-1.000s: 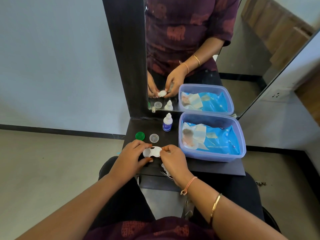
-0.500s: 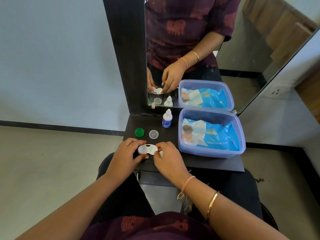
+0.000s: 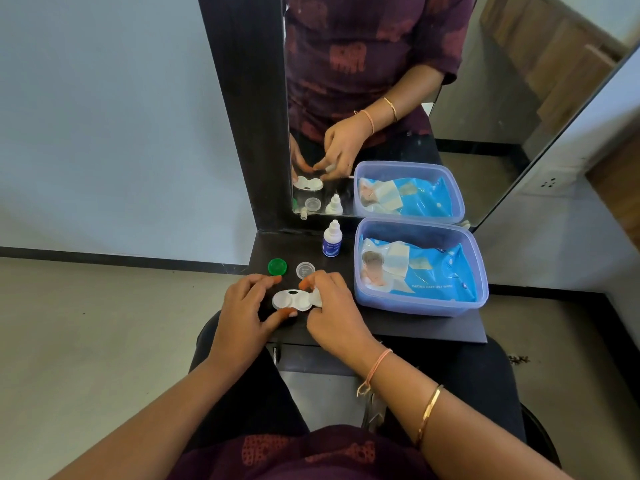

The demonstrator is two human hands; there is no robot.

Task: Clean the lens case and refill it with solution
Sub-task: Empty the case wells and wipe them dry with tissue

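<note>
The white two-well lens case (image 3: pixel 290 301) lies on the dark shelf (image 3: pixel 398 325), both wells uncovered. My left hand (image 3: pixel 247 306) hovers at its left with fingers spread; only the thumb touches the case's front edge. My right hand (image 3: pixel 334 308) pinches a small white wipe (image 3: pixel 317 296) against the case's right well. Behind the case lie a green cap (image 3: pixel 277 266) and a clear cap (image 3: pixel 304 270). The small white solution bottle (image 3: pixel 332 239) with a blue label stands upright near the mirror, capped.
A blue plastic tub (image 3: pixel 481 271) holding a pack of baby wipes (image 3: pixel 415 270) fills the shelf's right half. A mirror (image 3: pixel 485 98) in a dark frame rises behind the shelf. My lap lies below the shelf's front edge.
The case has come down from between both hands onto the shelf. My left fingers have opened off it. My right hand keeps the wipe at the right well.
</note>
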